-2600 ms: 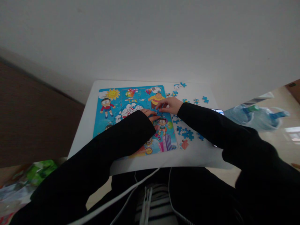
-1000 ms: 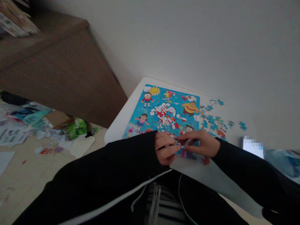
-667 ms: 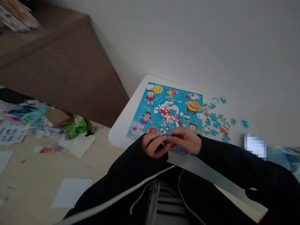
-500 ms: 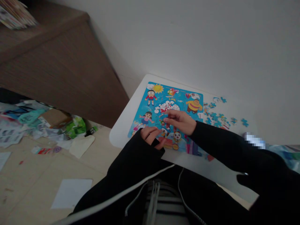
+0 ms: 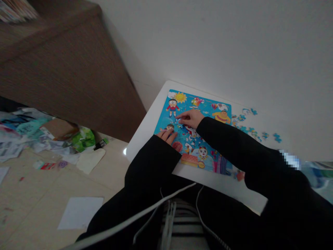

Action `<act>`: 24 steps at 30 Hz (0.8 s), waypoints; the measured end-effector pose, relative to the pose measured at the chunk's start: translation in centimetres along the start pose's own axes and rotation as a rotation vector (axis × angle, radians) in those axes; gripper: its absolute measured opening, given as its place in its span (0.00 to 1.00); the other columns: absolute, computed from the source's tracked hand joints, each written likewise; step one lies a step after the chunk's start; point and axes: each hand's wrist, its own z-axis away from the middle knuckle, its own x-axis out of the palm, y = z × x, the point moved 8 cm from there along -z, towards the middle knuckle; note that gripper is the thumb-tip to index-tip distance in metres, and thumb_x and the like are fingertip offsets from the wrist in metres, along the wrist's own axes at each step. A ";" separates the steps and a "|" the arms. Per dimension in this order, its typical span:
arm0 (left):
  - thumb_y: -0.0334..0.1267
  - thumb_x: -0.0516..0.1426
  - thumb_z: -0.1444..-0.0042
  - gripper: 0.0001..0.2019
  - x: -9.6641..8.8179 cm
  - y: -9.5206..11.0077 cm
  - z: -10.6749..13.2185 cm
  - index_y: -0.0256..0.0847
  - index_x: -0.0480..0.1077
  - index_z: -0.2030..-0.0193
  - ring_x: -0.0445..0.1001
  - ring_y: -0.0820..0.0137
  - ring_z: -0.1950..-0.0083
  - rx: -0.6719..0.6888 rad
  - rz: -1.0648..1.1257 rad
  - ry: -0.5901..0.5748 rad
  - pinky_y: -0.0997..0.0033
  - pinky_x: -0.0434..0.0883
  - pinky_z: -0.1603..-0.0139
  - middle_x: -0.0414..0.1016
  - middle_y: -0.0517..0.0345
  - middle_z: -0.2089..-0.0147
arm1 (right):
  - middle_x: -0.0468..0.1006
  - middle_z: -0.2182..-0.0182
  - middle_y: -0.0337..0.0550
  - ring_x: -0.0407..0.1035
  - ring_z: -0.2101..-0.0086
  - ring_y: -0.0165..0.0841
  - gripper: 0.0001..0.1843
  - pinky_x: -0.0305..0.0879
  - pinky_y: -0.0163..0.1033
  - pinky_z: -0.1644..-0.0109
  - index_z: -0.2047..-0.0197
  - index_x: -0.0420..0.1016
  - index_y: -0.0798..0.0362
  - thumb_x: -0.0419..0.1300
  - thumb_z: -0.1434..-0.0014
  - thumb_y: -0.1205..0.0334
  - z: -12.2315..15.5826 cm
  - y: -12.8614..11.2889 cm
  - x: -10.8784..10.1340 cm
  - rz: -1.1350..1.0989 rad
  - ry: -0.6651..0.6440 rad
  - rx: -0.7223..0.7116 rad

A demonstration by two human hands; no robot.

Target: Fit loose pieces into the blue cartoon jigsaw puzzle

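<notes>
A blue cartoon jigsaw puzzle [image 5: 203,104] lies on a white table [image 5: 142,133]. Above its left-centre part, my right hand [image 5: 191,118] pinches a small puzzle piece [image 5: 178,121] between thumb and forefinger. My left hand [image 5: 168,136] rests on the puzzle's left side, fingers stretched out and apart, partly covering a printed girl figure. Nothing shows in that hand. Several loose pieces [image 5: 277,138] are scattered on the table to the right of the puzzle, some hidden behind my right sleeve.
A brown wooden cabinet [image 5: 78,69] stands at the left and a pale wall [image 5: 208,41] rises behind the table. Bags, paper and a cardboard box [image 5: 61,129] clutter the floor. A white sheet [image 5: 81,212] lies there too. A white cord [image 5: 135,219] crosses my lap.
My right hand has moved up and left over the puzzle with the puzzle piece. My left hand has shifted up a little and lies flatter. The view has shifted slightly.
</notes>
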 end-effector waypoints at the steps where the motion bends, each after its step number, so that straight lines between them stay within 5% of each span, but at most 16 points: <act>1: 0.45 0.55 0.45 0.21 0.2 -0.1 -0.1 0.34 0.70 0.48 0.65 0.57 0.47 -0.007 -0.008 -0.028 0.55 0.63 0.44 0.68 0.50 0.44 | 0.78 0.74 0.39 0.68 0.75 0.25 0.15 0.63 0.31 0.67 0.54 0.78 0.55 0.62 0.47 0.64 -0.1 0.0 0.1 -0.015 -0.029 -0.015; 7: 0.46 0.56 0.47 0.24 0.2 -0.2 -0.6 0.36 0.68 0.46 0.63 0.56 0.48 -0.041 -0.020 -0.083 0.56 0.61 0.44 0.66 0.53 0.42 | 0.78 0.73 0.41 0.69 0.76 0.25 0.14 0.64 0.31 0.69 0.58 0.77 0.58 0.64 0.50 0.66 -1.1 0.2 0.6 -0.122 -0.098 -0.074; 12: 0.48 0.58 0.49 0.26 0.5 -0.1 -0.8 0.35 0.68 0.46 0.62 0.54 0.49 -0.048 -0.049 -0.124 0.54 0.61 0.47 0.63 0.52 0.39 | 0.78 0.71 0.41 0.69 0.72 0.26 0.09 0.63 0.32 0.66 0.64 0.79 0.55 0.65 0.51 0.64 -1.3 -1.0 0.2 0.109 -0.079 -0.158; 24: 0.50 0.57 0.49 0.29 0.9 0.0 -1.2 0.35 0.67 0.43 0.62 0.51 0.51 -0.033 -0.111 -0.120 0.53 0.61 0.53 0.63 0.55 0.39 | 0.77 0.57 0.48 0.69 0.58 0.36 0.13 0.62 0.38 0.56 0.56 0.79 0.51 0.61 0.44 0.60 0.2 -2.3 0.5 0.364 -0.067 -0.301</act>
